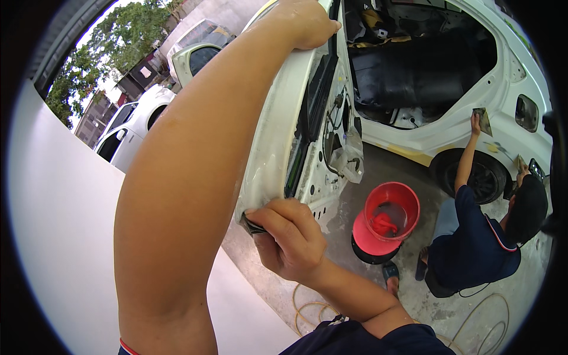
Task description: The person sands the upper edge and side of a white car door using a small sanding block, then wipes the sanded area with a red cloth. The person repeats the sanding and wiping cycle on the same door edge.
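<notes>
A white car door (273,139) hangs open in front of me, its inner side stripped, with cables and a torn plastic sheet (350,158) on it. Up at the door's top edge, my left hand (305,25) has its fingers closed over the frame. My right hand (291,238) is closed at the door's near lower corner. Pinched in it is a small dark folded sheet that looks like sandpaper (253,225), pressed against the door edge. Most of that sheet is hidden by my fingers.
A red bucket (371,204) with murky water and a red cloth stands right of the door. Beyond it, a co-worker (473,248) crouches, holding a sheet against the white car body (503,133). A hose (307,305) lies on the floor. A white surface (71,225) fills the left.
</notes>
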A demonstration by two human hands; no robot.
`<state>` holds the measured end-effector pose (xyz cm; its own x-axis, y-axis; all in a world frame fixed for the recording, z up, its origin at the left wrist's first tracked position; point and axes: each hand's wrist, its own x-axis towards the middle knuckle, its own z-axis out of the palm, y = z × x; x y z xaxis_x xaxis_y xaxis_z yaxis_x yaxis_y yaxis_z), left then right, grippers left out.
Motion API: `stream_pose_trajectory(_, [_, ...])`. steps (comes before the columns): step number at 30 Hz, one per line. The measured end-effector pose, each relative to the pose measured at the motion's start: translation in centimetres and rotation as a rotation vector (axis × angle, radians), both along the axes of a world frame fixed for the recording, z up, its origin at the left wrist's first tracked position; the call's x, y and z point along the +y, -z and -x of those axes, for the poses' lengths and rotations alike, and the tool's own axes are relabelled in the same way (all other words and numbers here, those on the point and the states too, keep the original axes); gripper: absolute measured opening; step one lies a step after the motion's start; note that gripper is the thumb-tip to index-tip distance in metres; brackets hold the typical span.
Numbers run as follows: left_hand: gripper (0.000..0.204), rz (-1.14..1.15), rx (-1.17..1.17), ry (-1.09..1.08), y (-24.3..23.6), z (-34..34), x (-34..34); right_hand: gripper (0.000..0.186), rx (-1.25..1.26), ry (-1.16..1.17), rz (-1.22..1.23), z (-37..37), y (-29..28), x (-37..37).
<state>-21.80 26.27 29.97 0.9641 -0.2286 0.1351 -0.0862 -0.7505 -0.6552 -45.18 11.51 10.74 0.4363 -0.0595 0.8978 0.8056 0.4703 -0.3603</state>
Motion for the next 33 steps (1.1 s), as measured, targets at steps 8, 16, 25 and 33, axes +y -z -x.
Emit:
stream_pose_trajectory(8, [0.046, -0.115, 0.030, -0.037, -0.8, 0.8, -0.8, 0.029, -0.003, 0.028, 0.003, -0.2, 0.0, 0.5])
stream_pose_trajectory(16, [0.048, -0.019, -0.018, -0.096, -1.0, 2.4, -2.1, 0.029, -0.007, -0.001, -0.023, -0.2, -0.1, 0.3])
stream_pose_trajectory(25, [0.047, -0.104, -0.110, -0.049, -0.3, 1.5, -1.6, 0.031, -0.024, 0.011, -0.039, -0.3, 0.0, 0.2])
stream_pose_trajectory(33, [0.046, -0.027, 0.015, -0.047, -0.5, 0.7, -0.7, 0.034, -0.035, 0.007, -0.061, -0.5, -0.1, 0.5])
